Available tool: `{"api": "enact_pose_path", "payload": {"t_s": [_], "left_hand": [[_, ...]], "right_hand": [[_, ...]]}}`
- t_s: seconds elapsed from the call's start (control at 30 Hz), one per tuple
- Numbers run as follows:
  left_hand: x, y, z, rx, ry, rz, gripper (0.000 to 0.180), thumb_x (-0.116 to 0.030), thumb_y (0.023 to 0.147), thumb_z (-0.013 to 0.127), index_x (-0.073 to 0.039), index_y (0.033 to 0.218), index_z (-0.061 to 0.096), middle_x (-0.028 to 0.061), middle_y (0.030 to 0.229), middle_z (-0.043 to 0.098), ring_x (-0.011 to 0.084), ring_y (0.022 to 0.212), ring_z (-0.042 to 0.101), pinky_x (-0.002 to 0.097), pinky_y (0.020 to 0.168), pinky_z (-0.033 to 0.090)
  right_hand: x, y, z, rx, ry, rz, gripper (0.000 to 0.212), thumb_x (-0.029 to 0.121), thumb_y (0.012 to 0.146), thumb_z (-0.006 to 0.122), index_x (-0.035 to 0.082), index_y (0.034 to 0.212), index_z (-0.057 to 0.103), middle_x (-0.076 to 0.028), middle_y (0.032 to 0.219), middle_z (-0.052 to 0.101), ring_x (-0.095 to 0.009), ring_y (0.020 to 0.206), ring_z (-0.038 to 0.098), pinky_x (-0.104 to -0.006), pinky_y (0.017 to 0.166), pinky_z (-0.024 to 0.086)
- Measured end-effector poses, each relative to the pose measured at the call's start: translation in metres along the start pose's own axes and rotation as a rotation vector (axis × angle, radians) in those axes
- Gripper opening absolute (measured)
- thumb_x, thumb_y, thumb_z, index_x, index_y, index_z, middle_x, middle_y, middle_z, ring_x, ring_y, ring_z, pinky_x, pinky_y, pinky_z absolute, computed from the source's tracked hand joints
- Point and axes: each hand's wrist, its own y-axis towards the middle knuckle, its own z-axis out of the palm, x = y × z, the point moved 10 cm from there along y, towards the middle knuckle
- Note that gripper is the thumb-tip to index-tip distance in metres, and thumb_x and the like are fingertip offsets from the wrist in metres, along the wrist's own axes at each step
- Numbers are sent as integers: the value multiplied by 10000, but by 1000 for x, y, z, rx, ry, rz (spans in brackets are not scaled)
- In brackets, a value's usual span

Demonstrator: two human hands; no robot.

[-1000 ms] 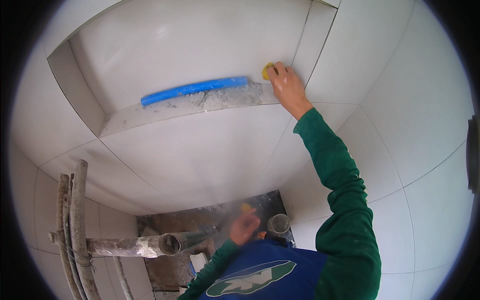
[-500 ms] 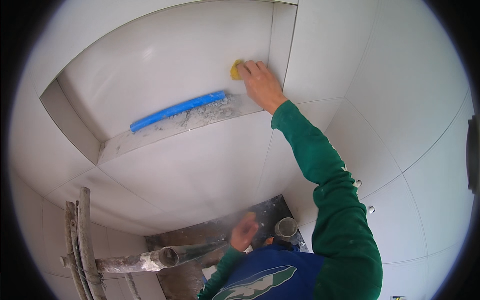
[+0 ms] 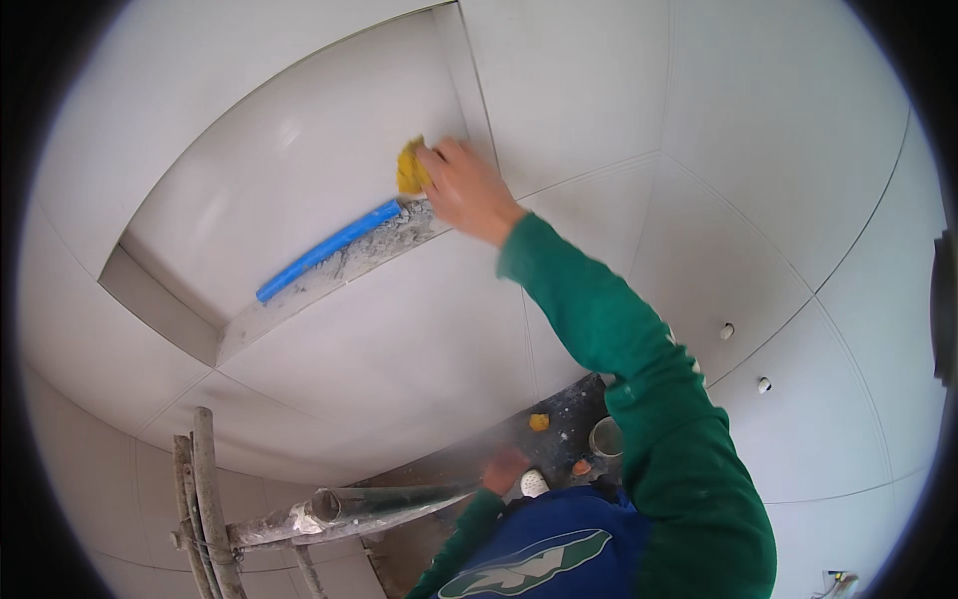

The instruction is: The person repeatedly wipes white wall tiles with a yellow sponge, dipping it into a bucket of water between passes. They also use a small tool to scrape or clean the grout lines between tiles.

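Observation:
My right hand (image 3: 467, 190) pinches a yellow sponge (image 3: 412, 167) inside a recessed wall niche (image 3: 299, 130). The sponge is just above the right end of a blue pipe (image 3: 327, 252). That pipe lies along the niche's ledge, with crumbly grey debris (image 3: 384, 240) beside it. Low in front of my body hangs my left hand (image 3: 506, 469), smeared by motion, so its fingers cannot be made out.
Worn scaffold poles (image 3: 205, 499) stand at the lower left, with a horizontal pipe (image 3: 329, 507) reaching toward me. On the dark floor are a bucket (image 3: 607, 437), a yellow piece (image 3: 540, 422) and an orange piece (image 3: 582, 467). Pale tiled walls (image 3: 758, 240) surround the niche.
The view has turned, shifting the niche leftward in it. My right hand has brought the sponge closer to the blue pipe's right end. A yellow piece on the floor now shows fully beyond my left hand.

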Motion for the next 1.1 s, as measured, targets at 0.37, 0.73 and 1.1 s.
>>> {"api": "enact_pose_path", "payload": {"t_s": [0.37, 0.73, 1.1], "left_hand": [[115, -73, 102, 420, 415, -422, 734, -596, 872, 699, -66, 1374, 623, 175, 1254, 692, 328, 1181, 640, 441, 1039, 469], [86, -50, 176, 430, 465, -543, 784, -644, 853, 681, -68, 1380, 621, 181, 1298, 670, 345, 1217, 622, 453, 1059, 454], [81, -51, 220, 446, 491, -610, 834, -692, 833, 663, -69, 1387, 619, 187, 1343, 649, 362, 1253, 604, 465, 1079, 440]], "right_hand": [[-16, -548, -64, 345, 544, 1237, 503, 249, 793, 770, -57, 1182, 677, -213, 1060, 733, -305, 982, 727, -384, 874, 559], [-30, -648, -122, 532, 522, 1410, 547, 334, 760, 750, -36, 1159, 702, -207, 1034, 752, -311, 964, 743, -381, 875, 565], [20, -698, -159, 913, 526, 1371, 585, 390, 735, 747, -2, 1168, 716, -187, 1043, 756, -311, 979, 737, -402, 882, 566]]}}
